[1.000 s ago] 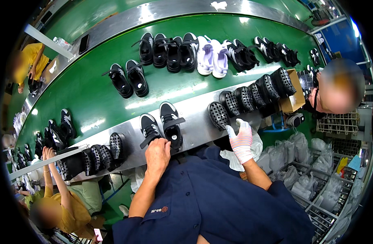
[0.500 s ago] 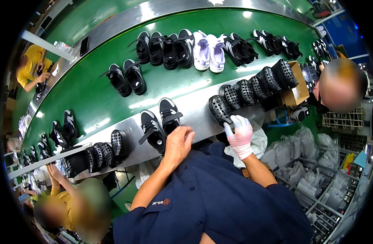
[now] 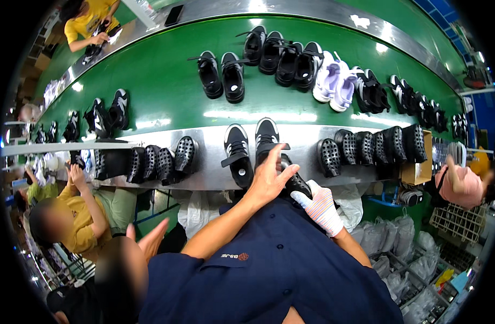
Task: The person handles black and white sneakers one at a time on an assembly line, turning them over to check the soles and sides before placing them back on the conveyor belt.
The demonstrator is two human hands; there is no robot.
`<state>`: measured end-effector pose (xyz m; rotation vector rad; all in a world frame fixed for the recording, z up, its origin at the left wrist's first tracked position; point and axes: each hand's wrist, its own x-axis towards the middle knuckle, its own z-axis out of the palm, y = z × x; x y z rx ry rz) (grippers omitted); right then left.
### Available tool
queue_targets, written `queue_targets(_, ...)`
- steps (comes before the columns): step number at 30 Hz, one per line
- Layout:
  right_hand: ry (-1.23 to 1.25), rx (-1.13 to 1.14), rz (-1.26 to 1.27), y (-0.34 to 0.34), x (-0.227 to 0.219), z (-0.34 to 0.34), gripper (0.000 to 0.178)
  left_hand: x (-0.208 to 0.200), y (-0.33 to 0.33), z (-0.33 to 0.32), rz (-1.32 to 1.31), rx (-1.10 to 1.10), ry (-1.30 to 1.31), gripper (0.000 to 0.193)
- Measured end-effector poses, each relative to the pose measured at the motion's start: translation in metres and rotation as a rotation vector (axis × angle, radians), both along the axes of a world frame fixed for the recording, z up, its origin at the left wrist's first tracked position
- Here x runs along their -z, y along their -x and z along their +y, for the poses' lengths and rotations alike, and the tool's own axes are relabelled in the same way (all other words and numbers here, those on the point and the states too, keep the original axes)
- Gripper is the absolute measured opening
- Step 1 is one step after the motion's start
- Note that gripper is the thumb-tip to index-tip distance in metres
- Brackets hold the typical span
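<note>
My right hand point(image 3: 322, 208), in a white striped glove, grips a black shoe form point(image 3: 298, 184) dotted with holes, close to my body at the bench edge. Beside it my bare left hand point(image 3: 270, 177) has its fingers apart, over the rear of a black-and-grey sneaker point(image 3: 266, 135) and against the tip of the form; whether it bears on either is unclear. That sneaker's opening is mostly hidden by the hand and form. Its mate point(image 3: 238, 154) stands just left, strap across it and a white round sticker inside.
Dotted black shoe forms stand in rows on the metal ledge, right point(image 3: 364, 148) and left point(image 3: 166, 164). Sneakers line the green belt point(image 3: 166, 81), including a lilac-white pair point(image 3: 334, 81). A cardboard box point(image 3: 420, 164) ends the right row. Co-workers sit on both sides; a hand point(image 3: 150, 240) reaches in at lower left.
My right hand has taken the nearest form from the right row and brought it left to the sneaker pair. My left hand has spread its fingers. The view has turned.
</note>
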<state>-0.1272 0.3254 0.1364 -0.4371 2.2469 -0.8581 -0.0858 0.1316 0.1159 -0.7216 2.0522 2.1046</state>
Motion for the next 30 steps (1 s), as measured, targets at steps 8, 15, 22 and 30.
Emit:
queue_targets(8,-0.288,-0.297,0.081,0.033,0.03,-0.057,0.055,0.052,0.023,-0.068,0.277,0.373,1.2,0.012)
queue_targets(15,-0.395,-0.242,0.406,0.028,0.099,-0.095,0.021,0.083,0.045,-0.047,0.33,0.419,0.954,0.006)
queue_targets(22,-0.059,-0.08,0.649,0.038,0.106,-0.053,0.051,0.065,-0.004,-0.014,-0.006,0.125,0.744,0.095)
queue_targets(30,-0.341,-0.136,0.495,0.065,0.151,-0.084,0.018,0.102,0.026,0.006,-0.31,-0.095,0.744,0.082)
